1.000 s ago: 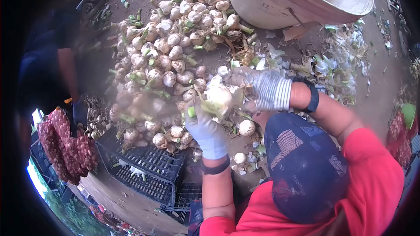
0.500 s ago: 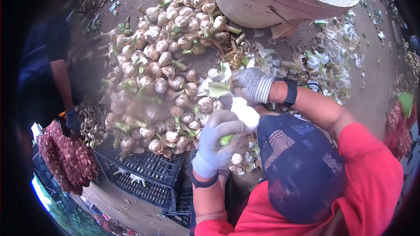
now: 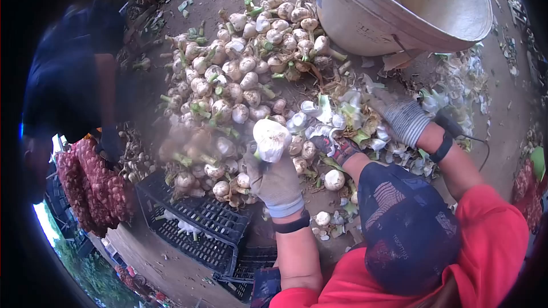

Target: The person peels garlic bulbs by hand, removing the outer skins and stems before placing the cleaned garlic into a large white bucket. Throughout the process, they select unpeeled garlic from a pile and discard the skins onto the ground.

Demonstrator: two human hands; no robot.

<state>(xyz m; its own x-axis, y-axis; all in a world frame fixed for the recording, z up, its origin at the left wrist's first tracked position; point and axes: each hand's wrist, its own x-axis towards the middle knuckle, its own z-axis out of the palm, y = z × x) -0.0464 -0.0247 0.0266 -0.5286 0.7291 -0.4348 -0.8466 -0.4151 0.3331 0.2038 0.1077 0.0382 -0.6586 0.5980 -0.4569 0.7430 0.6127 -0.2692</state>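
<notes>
My left hand [image 3: 278, 185], in a dirty pale glove, is closed around a garlic bulb [image 3: 272, 140] with its white, peeled side facing up. My right hand [image 3: 402, 118], in a striped grey glove, reaches over loose garlic leaves and skins [image 3: 365, 120]. Its fingertips are blurred and blend into the leaves, so I cannot tell whether they grip anything. A heap of unpeeled garlic bulbs [image 3: 234, 71] with short green stems spreads ahead of my left hand. Below the skins, a whiter bulb [image 3: 334, 180] lies on the ground beside my foot [image 3: 342, 149].
A large pale bucket [image 3: 365, 25] with garlic inside stands at the upper right. A black plastic crate [image 3: 191, 208] sits at lower left. Beside it, red mesh sacks of garlic [image 3: 94, 185] stand near another person [image 3: 71, 74] in dark clothes. More skins [image 3: 465, 85] litter the right side.
The left hand has turned upward and raised the bulb away from the right hand. The right hand has moved off to the right, over the skins. The view has shifted slightly.
</notes>
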